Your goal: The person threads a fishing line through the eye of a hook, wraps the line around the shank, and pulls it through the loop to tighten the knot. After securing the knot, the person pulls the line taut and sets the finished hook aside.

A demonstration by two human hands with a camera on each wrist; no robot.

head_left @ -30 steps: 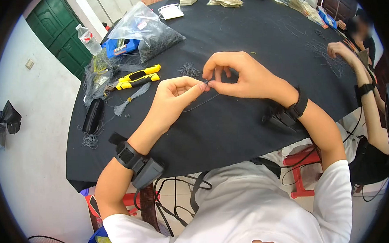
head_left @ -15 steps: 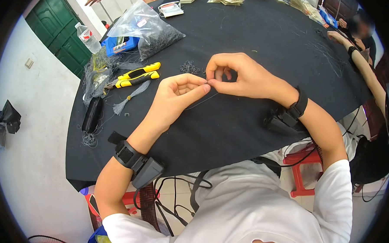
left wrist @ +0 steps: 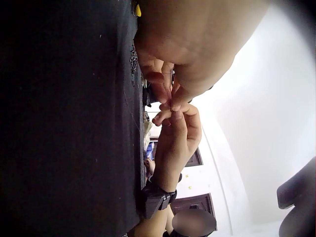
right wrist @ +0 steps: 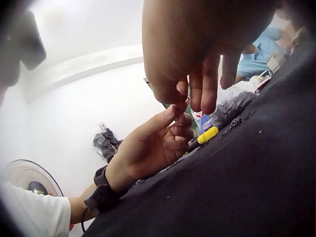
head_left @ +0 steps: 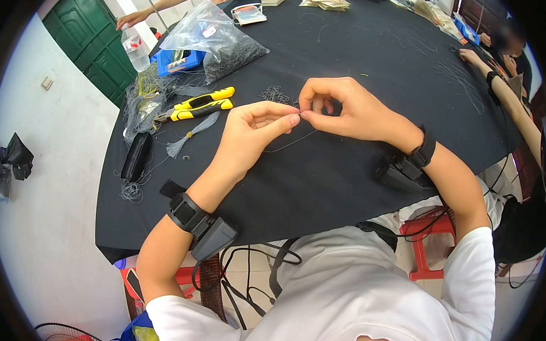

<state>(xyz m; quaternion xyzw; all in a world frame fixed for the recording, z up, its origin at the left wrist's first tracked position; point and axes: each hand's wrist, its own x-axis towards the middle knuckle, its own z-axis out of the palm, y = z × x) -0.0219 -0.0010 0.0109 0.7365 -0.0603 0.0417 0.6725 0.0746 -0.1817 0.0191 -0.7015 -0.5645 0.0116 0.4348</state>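
Both hands meet above the black cloth, fingertips almost touching. The left hand [head_left: 247, 132] pinches a thin grey line [head_left: 290, 144] between thumb and forefinger; part of that line trails below the fingers over the cloth. From the other side, the right hand [head_left: 352, 109] pinches at the same spot, thumb against forefinger, its other fingers curled loosely. What lies between the fingertips is tiny and mostly hidden. In the right wrist view a small dark loop [right wrist: 187, 99] shows at the fingertips. Just behind the hands lies a small heap of dark grey pieces [head_left: 274, 95].
Yellow-handled pliers [head_left: 202, 105], a tied grey bundle [head_left: 192, 135], a black roll [head_left: 136, 157] and tangled line lie left. Behind them are a plastic bag of dark pieces [head_left: 234, 57], a blue box [head_left: 180, 62] and a bottle [head_left: 135, 50]. Other people sit around the table [head_left: 347, 185].
The view has shifted slightly, moving the scene right and down. Both hands keep their pinch at the fingertips. Another person's hand has reached the bottle's top at the back left.
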